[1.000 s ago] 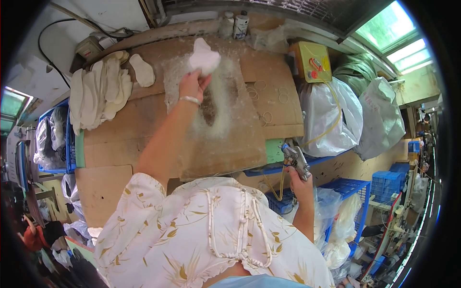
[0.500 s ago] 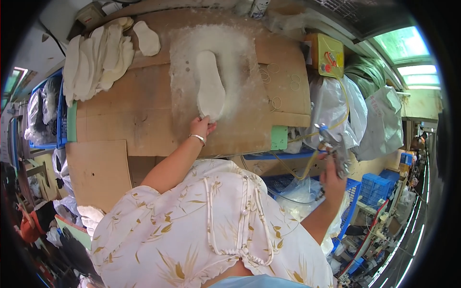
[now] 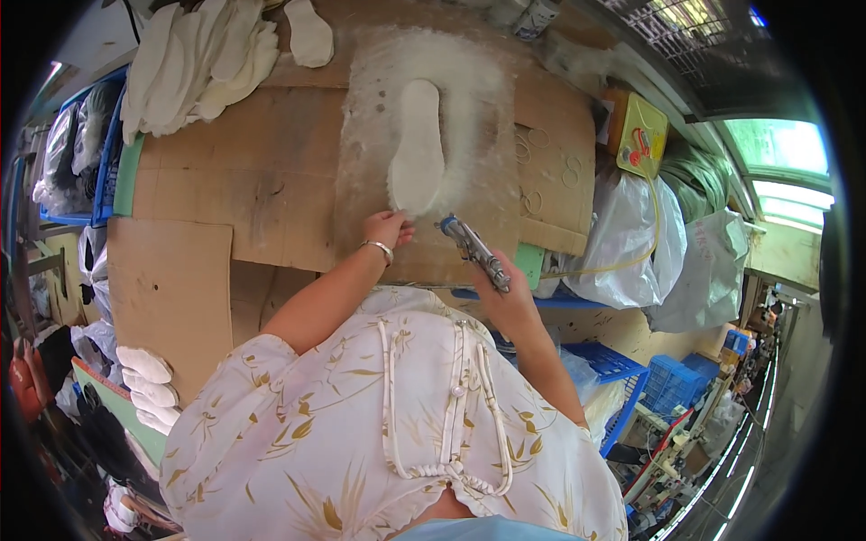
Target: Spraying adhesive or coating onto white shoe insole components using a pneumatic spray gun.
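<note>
A white insole [image 3: 419, 144] lies lengthwise on a whitened, glue-crusted patch of the cardboard work surface, its heel end toward me. My left hand [image 3: 388, 230] is at that heel, fingers closed with the tips at its edge; the exact grip is partly hidden. In my right hand [image 3: 511, 293] is a metal spray gun [image 3: 478, 248] with a blue nozzle. Its nozzle points toward the heel end, a short gap to the right of my left fingertips.
Overlapping white insoles [image 3: 198, 63] lie at the far left, a single insole [image 3: 309, 34] beside them. Rubber bands [image 3: 532, 200] lie on the right of the cardboard [image 3: 244, 180]. A yellow hose [image 3: 651, 207] runs past white bags [image 3: 631, 243]. A blue crate [image 3: 677, 383] stands lower right.
My right hand has brought the spray gun from the right side in over the table, close to the insole's heel. My left hand stays at the heel. The view has shifted slightly.
</note>
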A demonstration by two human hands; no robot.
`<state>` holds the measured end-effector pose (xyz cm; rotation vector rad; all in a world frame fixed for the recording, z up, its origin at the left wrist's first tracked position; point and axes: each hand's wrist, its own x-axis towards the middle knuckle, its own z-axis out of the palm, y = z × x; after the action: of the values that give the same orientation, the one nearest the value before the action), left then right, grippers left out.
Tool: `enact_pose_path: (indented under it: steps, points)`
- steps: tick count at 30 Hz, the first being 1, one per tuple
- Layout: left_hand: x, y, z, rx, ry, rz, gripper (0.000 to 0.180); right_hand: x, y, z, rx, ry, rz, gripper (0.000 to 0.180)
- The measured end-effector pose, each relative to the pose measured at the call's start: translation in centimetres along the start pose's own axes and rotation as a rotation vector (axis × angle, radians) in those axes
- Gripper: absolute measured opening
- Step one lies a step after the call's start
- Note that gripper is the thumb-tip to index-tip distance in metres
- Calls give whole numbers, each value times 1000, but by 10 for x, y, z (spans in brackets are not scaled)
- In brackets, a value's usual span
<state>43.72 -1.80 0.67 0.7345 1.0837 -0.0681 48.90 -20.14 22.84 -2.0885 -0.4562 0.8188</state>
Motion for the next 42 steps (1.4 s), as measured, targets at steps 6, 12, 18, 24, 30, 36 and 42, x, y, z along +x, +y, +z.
enact_pose_path:
  steps: [6,12,18,24,30,36,42]
  points:
    - [2,-3,2,20,26,20,21,4,4,8,6,-16,9,24]
    - [4,-6,2,17,33,34,18,12,2,13,-109,-7,49,24]
    - [5,-7,2,33,37,53,18,27,3,16,-7,23,35,22]
    - [5,-6,2,45,33,56,18,48,1,17,-17,69,39,21]
    - [4,-6,2,47,38,64,18,74,-4,16,37,120,19,21]
    - [1,-3,3,72,26,68,19,99,-16,12,17,165,-82,23]
    - [2,-4,2,66,29,72,19,125,-33,8,-14,154,-59,24]
